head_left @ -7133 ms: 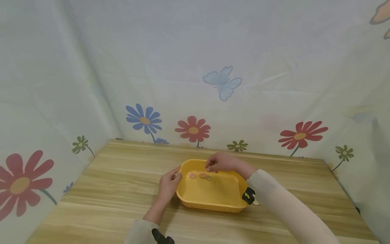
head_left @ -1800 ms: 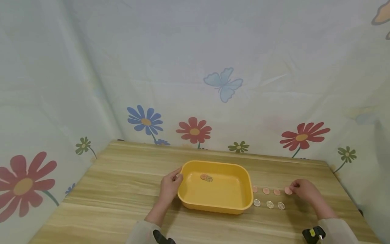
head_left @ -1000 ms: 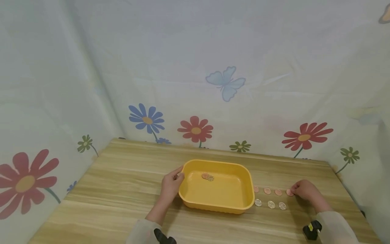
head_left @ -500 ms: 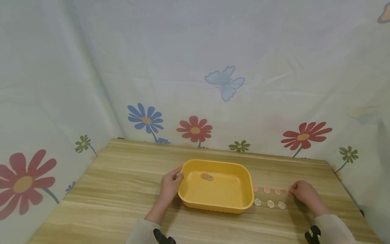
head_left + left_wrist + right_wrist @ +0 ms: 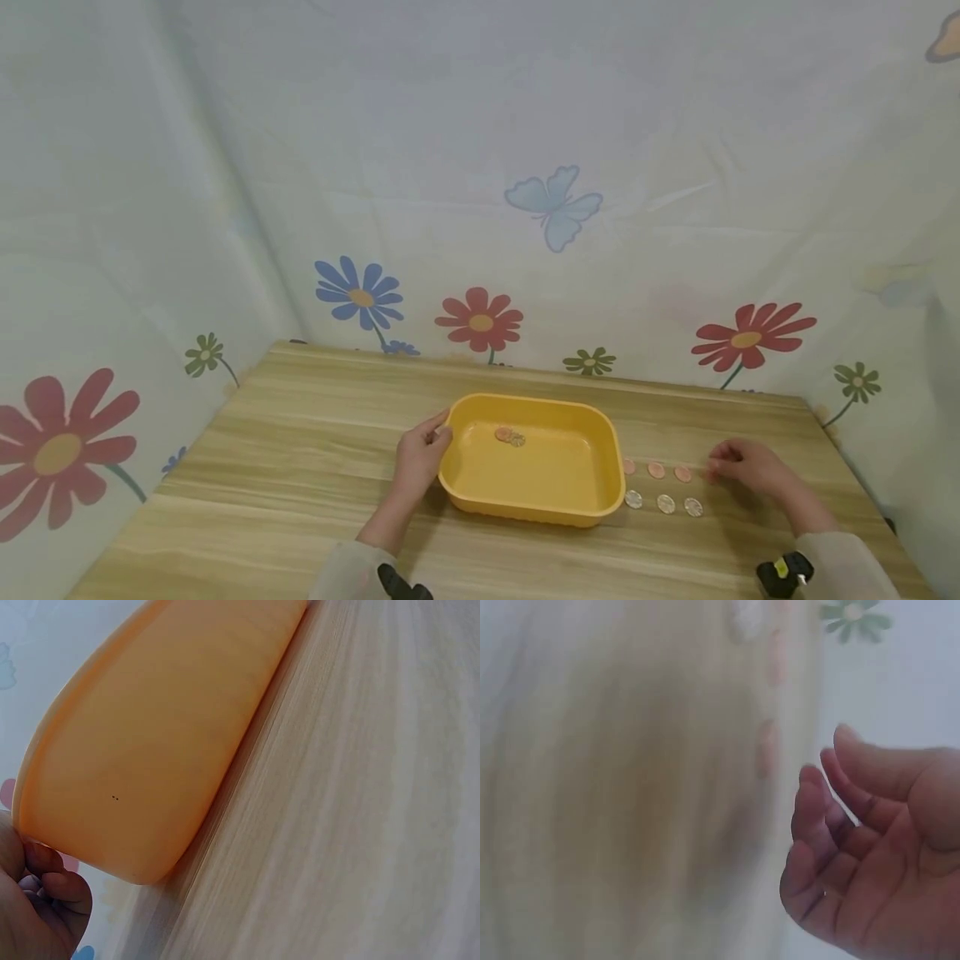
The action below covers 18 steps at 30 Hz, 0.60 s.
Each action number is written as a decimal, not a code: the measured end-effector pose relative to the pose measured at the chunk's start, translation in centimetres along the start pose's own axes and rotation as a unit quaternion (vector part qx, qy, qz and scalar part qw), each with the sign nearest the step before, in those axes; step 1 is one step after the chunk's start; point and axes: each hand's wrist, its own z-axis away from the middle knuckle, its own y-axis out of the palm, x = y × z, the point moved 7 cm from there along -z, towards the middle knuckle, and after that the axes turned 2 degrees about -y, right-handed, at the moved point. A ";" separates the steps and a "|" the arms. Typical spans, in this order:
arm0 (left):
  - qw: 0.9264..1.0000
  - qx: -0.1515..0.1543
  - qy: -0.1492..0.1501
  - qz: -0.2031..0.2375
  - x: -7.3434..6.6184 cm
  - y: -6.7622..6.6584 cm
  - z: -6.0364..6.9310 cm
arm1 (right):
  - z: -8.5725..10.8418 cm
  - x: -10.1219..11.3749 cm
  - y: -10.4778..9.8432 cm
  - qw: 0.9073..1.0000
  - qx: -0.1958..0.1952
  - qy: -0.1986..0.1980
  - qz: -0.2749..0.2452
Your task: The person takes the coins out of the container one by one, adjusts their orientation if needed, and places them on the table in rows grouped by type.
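My left hand (image 5: 420, 457) grips the left rim of a yellow tray (image 5: 531, 503); the left wrist view shows curled fingers (image 5: 64, 889) at the tray's (image 5: 142, 750) corner. Inside the tray a copper coin (image 5: 502, 434) and a silvery-gold coin (image 5: 518, 440) lie together near the back left. Right of it, copper coins (image 5: 656, 470) form a back row and three silvery coins (image 5: 666, 503) a front row. My right hand (image 5: 753, 468) is over the back row's right end, partly hiding a copper coin there. In the right wrist view, this hand (image 5: 877, 847) has thumb and fingers apart, holding nothing.
The wood-grain table (image 5: 315, 442) extends around the tray. Behind it hangs a pale curtain (image 5: 420, 150) printed with flowers and a butterfly. Dark devices (image 5: 783, 575) are strapped at both wrists.
Since the oldest frame, my right hand has moved from the tray to the right end of the rows. It has just let go of the end copper coin and lifted slightly. The left hand keeps its grip.
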 end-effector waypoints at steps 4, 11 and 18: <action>1.000 -0.001 0.003 0.002 -0.1 0.0 0.1 | 0.5 2.7 -0.8 0.999 -0.009 -0.052 0.013; 1.000 -0.002 0.011 -0.002 -0.2 0.1 0.0 | 1.4 8.1 -1.5 0.995 -0.004 -0.103 0.011; 1.000 -0.007 0.008 0.000 -0.1 0.0 0.1 | 1.3 13.3 -1.3 0.988 0.028 -0.150 0.009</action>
